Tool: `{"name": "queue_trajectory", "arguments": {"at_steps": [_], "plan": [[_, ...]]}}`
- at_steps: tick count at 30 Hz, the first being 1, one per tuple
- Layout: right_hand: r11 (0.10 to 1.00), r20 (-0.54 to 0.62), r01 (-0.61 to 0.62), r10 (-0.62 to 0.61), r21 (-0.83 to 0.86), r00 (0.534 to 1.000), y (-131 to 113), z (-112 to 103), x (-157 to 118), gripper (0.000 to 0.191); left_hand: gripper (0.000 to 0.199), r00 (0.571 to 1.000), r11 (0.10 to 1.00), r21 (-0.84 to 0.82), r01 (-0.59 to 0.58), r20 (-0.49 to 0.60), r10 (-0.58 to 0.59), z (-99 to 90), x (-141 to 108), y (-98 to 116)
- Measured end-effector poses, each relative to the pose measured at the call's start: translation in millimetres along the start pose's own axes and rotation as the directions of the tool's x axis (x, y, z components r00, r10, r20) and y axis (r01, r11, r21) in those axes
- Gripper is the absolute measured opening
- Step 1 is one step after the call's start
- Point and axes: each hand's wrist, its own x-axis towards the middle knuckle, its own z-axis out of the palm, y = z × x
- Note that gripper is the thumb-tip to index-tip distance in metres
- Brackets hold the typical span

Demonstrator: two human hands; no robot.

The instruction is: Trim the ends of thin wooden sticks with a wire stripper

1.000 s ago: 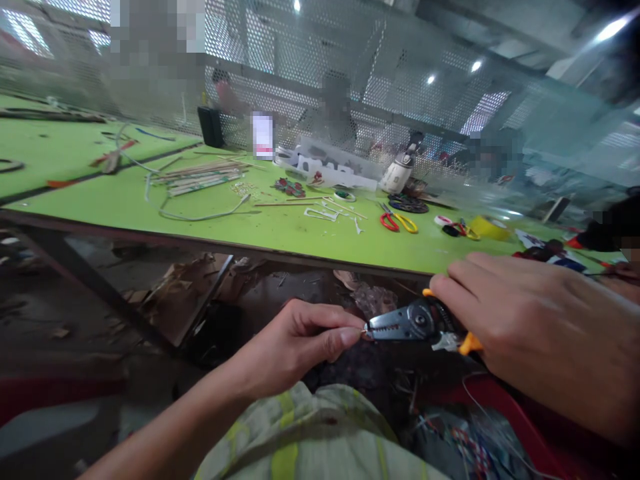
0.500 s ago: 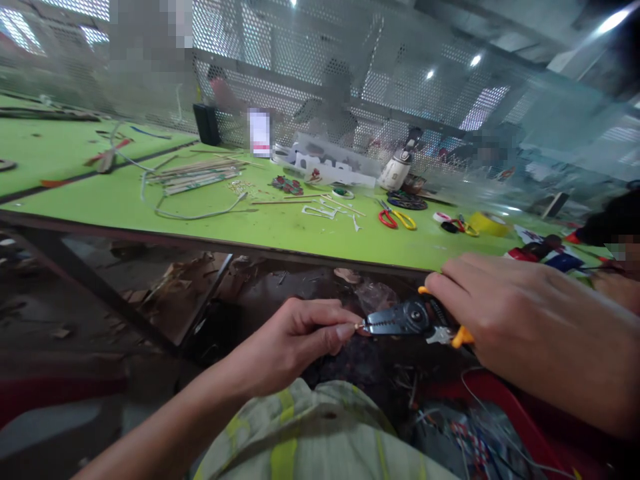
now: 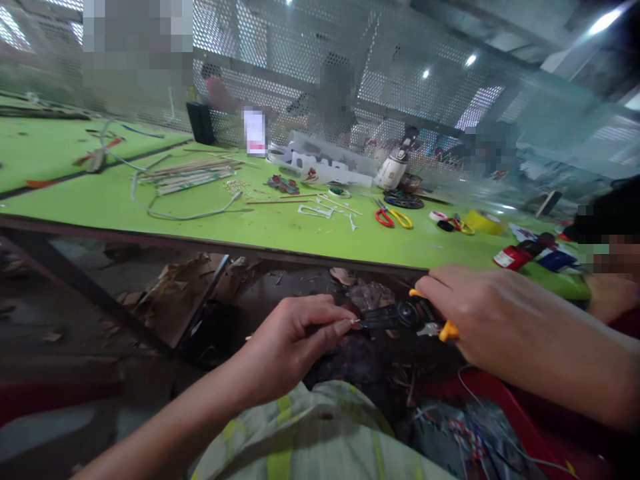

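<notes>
Below the long lime-green table [image 3: 200,227], the left hand [image 3: 295,343] pinched a tiny piece (details unclear) against the orange-handled black pliers [image 3: 395,315] that the right hand [image 3: 490,320] gripped.

The small pale piece [image 3: 355,322] pinched in the left hand [image 3: 305,333] is mostly covered by the fingers; its type is indeterminable. The right hand [image 3: 480,310] conceals most of the orange handles [image 3: 449,331] of the dark metal pliers. A phone-like white panel [image 3: 255,131] at the table's [image 3: 200,233] far side is pixelated. The red plastic container [image 3: 500,393] is cut off at the near edge.
</notes>
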Motion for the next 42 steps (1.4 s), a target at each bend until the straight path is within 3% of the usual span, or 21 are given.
{"name": "queue_trajectory", "arguments": {"at_steps": [3,7,17,21,27,31,36,42], "plan": [[0.999,0.021,-0.025,0.024,0.033,0.999,0,2,2,0.025,0.022,0.998,0.991,0.121,-0.059,-0.017,0.061,0.7,0,-1],[0.994,0.139,-0.075,0.064,0.074,0.988,-1,3,6,0.025,0.025,0.99,0.957,0.265,-0.116,-0.046,0.133,2.3,0,-4],[0.957,0.31,-0.225,0.162,0.181,0.937,-2,10,8,0.024,0.023,0.928,0.793,0.551,-0.259,-0.086,0.362,7.3,1,-8],[0.952,0.318,-0.232,0.161,0.199,0.934,-3,11,8,0.022,0.024,0.925,0.747,0.613,-0.258,-0.067,0.375,8.5,3,-10],[0.968,0.235,-0.211,0.175,0.135,0.956,-2,12,8,0.024,0.024,0.927,0.686,0.68,-0.26,-0.023,0.375,3.6,1,-7],[0.962,0.301,-0.228,0.175,0.152,0.937,0,15,8,0.021,0.024,0.935,0.683,0.674,-0.28,0.031,0.352,-2.1,1,-4],[0.95,0.329,-0.25,0.18,0.187,0.927,-2,17,9,0.022,0.028,0.943,0.682,0.685,-0.256,0.021,0.332,-2.9,1,-6],[0.927,0.372,-0.292,0.192,0.234,0.908,-4,17,10,0.02,0.026,0.92,0.66,0.688,-0.3,0.025,0.392,-2.9,0,-9]]}}
